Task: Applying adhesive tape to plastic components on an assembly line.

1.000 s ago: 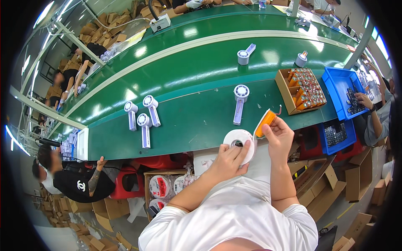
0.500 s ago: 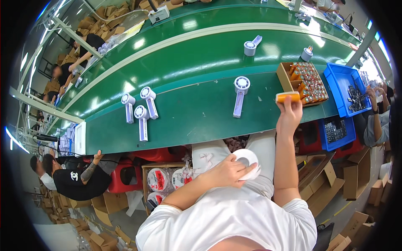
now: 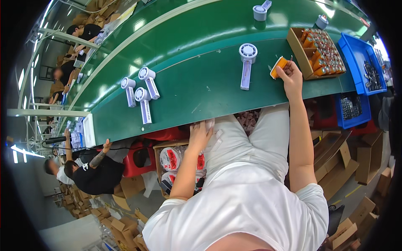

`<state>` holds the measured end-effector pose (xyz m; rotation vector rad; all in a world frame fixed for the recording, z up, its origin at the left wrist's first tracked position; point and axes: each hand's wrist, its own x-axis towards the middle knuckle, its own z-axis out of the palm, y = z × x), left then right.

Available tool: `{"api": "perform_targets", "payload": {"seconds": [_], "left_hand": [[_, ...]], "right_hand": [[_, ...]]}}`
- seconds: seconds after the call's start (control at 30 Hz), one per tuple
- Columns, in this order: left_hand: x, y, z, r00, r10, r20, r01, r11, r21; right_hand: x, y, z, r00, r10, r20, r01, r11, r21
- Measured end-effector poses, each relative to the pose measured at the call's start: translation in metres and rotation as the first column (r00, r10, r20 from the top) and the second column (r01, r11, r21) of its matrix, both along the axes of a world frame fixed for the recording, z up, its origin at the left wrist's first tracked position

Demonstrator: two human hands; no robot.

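My right hand (image 3: 290, 74) is closed on an orange battery (image 3: 278, 67), held tilted over the green bench beside a carton of batteries. Near it on the bench lies a pale lavender handheld fan (image 3: 248, 62), its handle channel showing thin wires. My left hand (image 3: 202, 134) is lowered by my left thigh at the bench's front edge, its fingers curled. Something white shows beside its fingertips; what it is stays mostly hidden. Several similar fans (image 3: 145, 100) lie grouped to the left on the bench.
A cardboard box (image 3: 307, 69) full of orange batteries stands at the right, beside blue trays (image 3: 354, 62) of small dark parts. Another fan (image 3: 260, 13) stands on the green conveyor. Below the bench are a carton of white rolls (image 3: 169, 159) and red stools (image 3: 139, 159). Co-workers sit left.
My left hand has moved left and down from my lap to the bench edge, and the white tape roll no longer shows plainly. My right hand has turned the battery and shifted it over the bench.
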<state>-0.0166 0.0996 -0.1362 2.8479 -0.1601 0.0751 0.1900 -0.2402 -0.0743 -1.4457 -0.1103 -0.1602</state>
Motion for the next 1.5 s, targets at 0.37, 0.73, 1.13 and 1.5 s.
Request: {"api": "perform_targets", "payload": {"seconds": [0.37,0.73,1.13,1.5], "left_hand": [[-0.007,-0.007,-0.018,0.998,0.048,0.042,-0.041,0.984,-0.171],[-0.054,0.056,0.004,0.897,-0.017,-0.442,0.071,0.992,0.106],[0.057,-0.034,0.154,0.909,-0.413,-0.058,0.366,0.857,-0.362],[0.215,-0.106,0.127,0.629,-0.694,0.35,0.593,0.719,0.362]], "right_hand": [[-0.005,0.001,-0.003,0.998,-0.05,0.037,0.053,0.994,-0.095],[-0.002,-0.002,-0.007,1.0,-0.014,-0.009,0.013,0.993,-0.114],[0.0,-0.002,-0.002,1.0,-0.007,-0.013,0.006,0.997,-0.075],[0.001,-0.012,-0.006,0.999,0.029,-0.019,-0.021,0.943,0.333]]}}
